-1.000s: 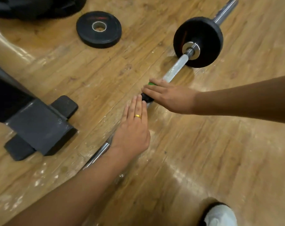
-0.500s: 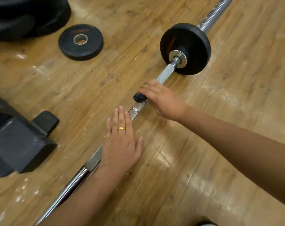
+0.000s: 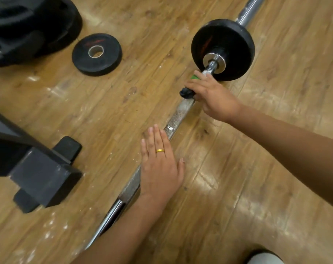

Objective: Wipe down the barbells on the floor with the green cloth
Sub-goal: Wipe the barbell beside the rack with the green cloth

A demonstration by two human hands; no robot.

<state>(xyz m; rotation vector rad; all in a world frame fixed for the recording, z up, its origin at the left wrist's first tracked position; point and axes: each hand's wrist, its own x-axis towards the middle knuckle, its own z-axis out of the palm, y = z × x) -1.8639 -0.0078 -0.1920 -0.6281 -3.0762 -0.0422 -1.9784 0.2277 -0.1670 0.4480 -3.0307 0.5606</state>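
A chrome barbell (image 3: pixel 178 114) lies diagonally on the wooden floor, with a black weight plate (image 3: pixel 230 35) on its far end. My right hand (image 3: pixel 212 96) is wrapped around the bar just short of the plate, gripping the green cloth (image 3: pixel 194 77); a dark, soiled end of the cloth sticks out on the near side. My left hand (image 3: pixel 160 168), with a gold ring, rests flat and open-fingered on the bar's knurled middle. The cloth is mostly hidden under my right hand.
A loose black plate (image 3: pixel 97 54) lies flat to the left. A stack of large black plates (image 3: pixel 28 25) fills the top left corner. A dark bench foot (image 3: pixel 41 176) stands at left. A white shoe (image 3: pixel 265 259) shows at the bottom right.
My right hand has slid the cloth along the bar toward the weight plate, opening a gap from my left hand. The left hand stays flat on the bar.
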